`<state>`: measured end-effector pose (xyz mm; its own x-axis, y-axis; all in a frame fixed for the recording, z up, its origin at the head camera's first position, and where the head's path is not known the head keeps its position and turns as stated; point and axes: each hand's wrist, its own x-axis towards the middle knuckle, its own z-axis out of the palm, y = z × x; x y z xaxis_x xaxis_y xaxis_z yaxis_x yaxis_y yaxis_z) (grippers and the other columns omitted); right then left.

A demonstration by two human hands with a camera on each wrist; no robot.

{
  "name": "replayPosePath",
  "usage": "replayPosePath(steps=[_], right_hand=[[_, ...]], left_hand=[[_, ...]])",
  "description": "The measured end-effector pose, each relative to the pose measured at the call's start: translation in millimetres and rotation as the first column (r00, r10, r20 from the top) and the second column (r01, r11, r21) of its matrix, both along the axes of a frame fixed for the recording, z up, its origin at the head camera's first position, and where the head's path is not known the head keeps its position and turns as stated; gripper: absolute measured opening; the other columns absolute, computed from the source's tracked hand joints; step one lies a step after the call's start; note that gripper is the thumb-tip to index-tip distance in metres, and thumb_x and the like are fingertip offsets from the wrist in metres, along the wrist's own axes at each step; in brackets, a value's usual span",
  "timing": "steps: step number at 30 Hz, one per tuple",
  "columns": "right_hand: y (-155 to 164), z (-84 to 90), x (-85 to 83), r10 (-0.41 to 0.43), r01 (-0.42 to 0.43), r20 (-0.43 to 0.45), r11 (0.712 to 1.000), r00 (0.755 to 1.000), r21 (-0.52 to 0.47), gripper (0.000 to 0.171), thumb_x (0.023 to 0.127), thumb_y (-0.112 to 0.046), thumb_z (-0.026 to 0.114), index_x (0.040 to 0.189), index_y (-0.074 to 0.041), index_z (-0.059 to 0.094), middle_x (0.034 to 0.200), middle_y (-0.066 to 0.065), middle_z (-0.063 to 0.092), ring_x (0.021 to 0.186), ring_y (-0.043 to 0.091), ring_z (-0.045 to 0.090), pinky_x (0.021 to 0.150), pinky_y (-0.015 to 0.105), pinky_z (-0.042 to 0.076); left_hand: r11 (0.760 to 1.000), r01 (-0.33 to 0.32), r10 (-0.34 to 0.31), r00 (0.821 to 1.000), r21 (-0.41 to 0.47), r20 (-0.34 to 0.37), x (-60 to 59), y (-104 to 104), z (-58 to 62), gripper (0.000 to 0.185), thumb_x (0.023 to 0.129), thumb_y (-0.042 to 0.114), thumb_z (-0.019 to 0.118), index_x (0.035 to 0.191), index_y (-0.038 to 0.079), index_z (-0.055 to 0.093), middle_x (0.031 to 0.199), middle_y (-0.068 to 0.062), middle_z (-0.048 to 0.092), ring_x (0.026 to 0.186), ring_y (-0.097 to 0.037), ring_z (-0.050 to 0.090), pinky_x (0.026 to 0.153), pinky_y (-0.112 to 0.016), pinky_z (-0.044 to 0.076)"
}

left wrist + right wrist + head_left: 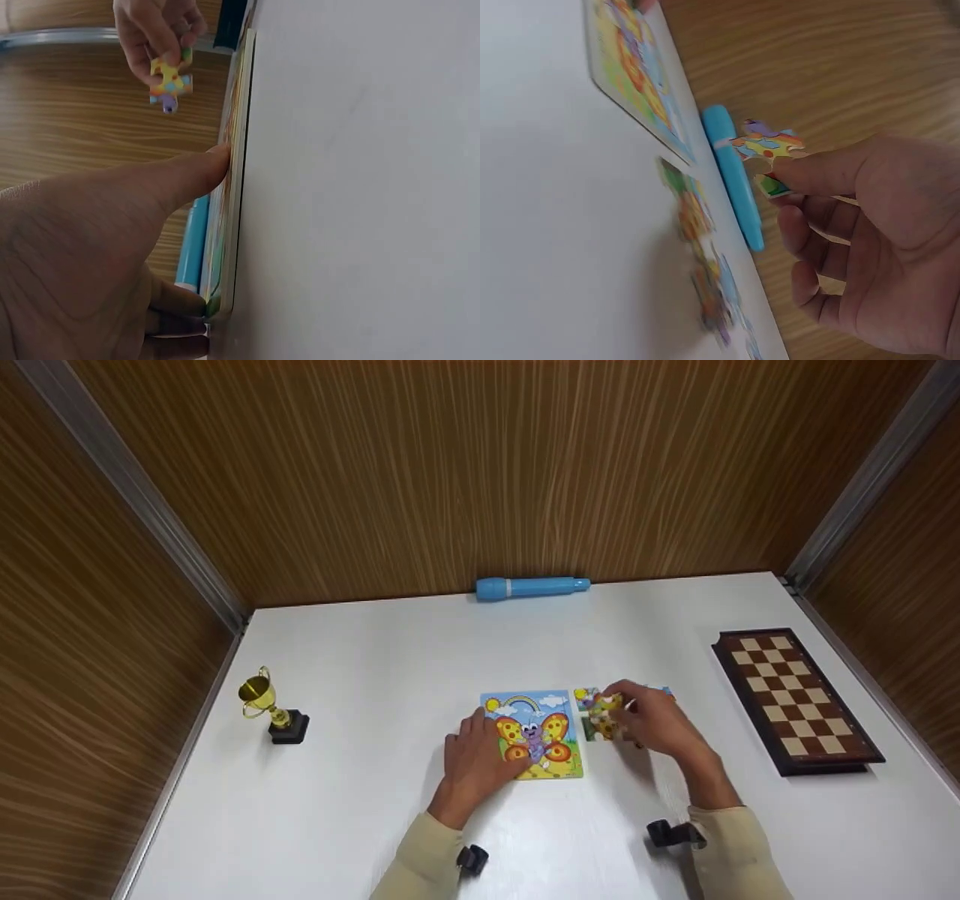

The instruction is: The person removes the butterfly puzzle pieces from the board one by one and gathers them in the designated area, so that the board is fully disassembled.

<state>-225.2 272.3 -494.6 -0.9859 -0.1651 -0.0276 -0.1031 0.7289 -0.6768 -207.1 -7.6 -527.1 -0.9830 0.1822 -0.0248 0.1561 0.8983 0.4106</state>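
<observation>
A butterfly puzzle board lies flat at the middle of the white table. My left hand rests on its left edge, thumb pressed against the board's side, fingers curled at its near corner. My right hand hovers just right of the board and pinches a colourful jigsaw piece lifted off the table. Under that hand lies a loose cluster of puzzle pieces.
A blue cylindrical tube lies along the back wall. A small gold trophy stands at the left. A folded chessboard lies at the right. Wooden walls enclose the table on three sides.
</observation>
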Motion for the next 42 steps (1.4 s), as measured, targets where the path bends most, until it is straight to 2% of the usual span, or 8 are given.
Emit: replayPosePath(steps=[3, 7, 13, 17, 20, 26, 32, 42], right_hand=[[15, 0.9, 1.9, -0.032, 0.032, 0.007, 0.999, 0.999, -0.006, 0.03, 0.095, -0.01, 0.058, 0.124, -0.016, 0.058, 0.1, 0.014, 0.063, 0.08, 0.024, 0.061, 0.058, 0.029, 0.051], [34, -1.1, 6.5, -0.037, 0.037, -0.016, 0.999, 0.999, 0.025, 0.031, 0.094, -0.009, 0.058, 0.125, -0.014, 0.057, 0.096, 0.013, 0.061, 0.081, 0.022, 0.059, 0.059, 0.029, 0.048], [59, -3.5, 15.4, -0.037, 0.039, -0.045, 0.998, 0.998, 0.039, 0.03, 0.092, -0.005, 0.06, 0.122, -0.01, 0.06, 0.092, 0.013, 0.063, 0.081, 0.021, 0.06, 0.061, 0.029, 0.047], [71, -5.6, 19.2, -0.053, 0.054, -0.02, 0.998, 0.998, 0.034, 0.033, 0.094, -0.005, 0.057, 0.126, -0.01, 0.061, 0.092, 0.014, 0.066, 0.081, 0.021, 0.06, 0.063, 0.03, 0.047], [78, -8.7, 20.5, -0.08, 0.079, 0.019, 0.997, 0.997, 0.02, 0.038, 0.094, -0.006, 0.056, 0.132, -0.009, 0.056, 0.095, 0.017, 0.067, 0.081, 0.023, 0.062, 0.063, 0.03, 0.048], [85, -16.9, 20.1, -0.144, 0.139, 0.059, 0.986, 0.988, 0.094, 0.035, 0.095, -0.012, 0.056, 0.129, -0.005, 0.055, 0.104, 0.021, 0.065, 0.085, 0.024, 0.062, 0.064, 0.029, 0.047], [84, -24.6, 16.4, -0.194, 0.184, 0.038, 0.966, 0.98, 0.183, 0.036, 0.094, -0.015, 0.055, 0.128, -0.005, 0.058, 0.099, 0.018, 0.066, 0.083, 0.024, 0.059, 0.066, 0.03, 0.044], [82, -23.1, 14.3, -0.23, 0.214, 0.053, 0.953, 0.972, 0.214, 0.039, 0.094, -0.018, 0.057, 0.13, -0.003, 0.058, 0.101, 0.018, 0.064, 0.085, 0.025, 0.056, 0.069, 0.034, 0.043]], left_hand=[[1.0, 0.017, -0.017, 1.0, -0.007, -0.017, -0.2, -4, 0.6, 0.087, 0.075, 0.06, 0.072, 0.136, 0.002, 0.049, 0.144, -0.012, 0.044, 0.121, -0.026, 0.046, 0.095, -0.046, 0.042], [1.0, 0.026, -0.025, 0.999, 0.003, -0.033, -1.0, -9, 1.3, 0.083, 0.075, 0.057, 0.072, 0.135, 0.004, 0.05, 0.143, -0.011, 0.045, 0.12, -0.026, 0.046, 0.093, -0.046, 0.042], [0.997, 0.064, -0.064, 0.998, 0.037, -0.012, -0.2, -12, 1.0, 0.077, 0.079, 0.052, 0.07, 0.14, 0.01, 0.049, 0.149, -0.011, 0.039, 0.128, -0.031, 0.042, 0.097, -0.05, 0.039], [0.995, 0.082, -0.083, 0.996, 0.056, 0.017, 0.9, -17, 4.0, 0.071, 0.08, 0.049, 0.071, 0.139, 0.016, 0.051, 0.152, -0.011, 0.036, 0.131, -0.032, 0.04, 0.099, -0.052, 0.038], [0.993, 0.11, -0.111, 0.993, 0.037, 0.029, -0.1, -21, 5.8, 0.069, 0.08, 0.046, 0.07, 0.14, 0.018, 0.05, 0.153, -0.011, 0.036, 0.134, -0.032, 0.037, 0.101, -0.053, 0.036], [0.991, 0.134, -0.133, 0.99, -0.018, 0.05, -2.0, -25, 5.0, 0.069, 0.082, 0.049, 0.068, 0.139, 0.015, 0.052, 0.153, -0.008, 0.038, 0.137, -0.029, 0.038, 0.101, -0.053, 0.037], [0.99, 0.131, -0.13, 0.991, -0.056, 0.032, -0.1, -23, 5.1, 0.069, 0.08, 0.049, 0.071, 0.137, 0.014, 0.054, 0.15, -0.008, 0.041, 0.133, -0.028, 0.042, 0.096, -0.051, 0.041], [0.988, 0.145, -0.144, 0.989, -0.048, 0.029, 1.1, -21, 7.1, 0.069, 0.082, 0.049, 0.07, 0.138, 0.014, 0.052, 0.151, -0.009, 0.039, 0.134, -0.029, 0.041, 0.097, -0.052, 0.04]])
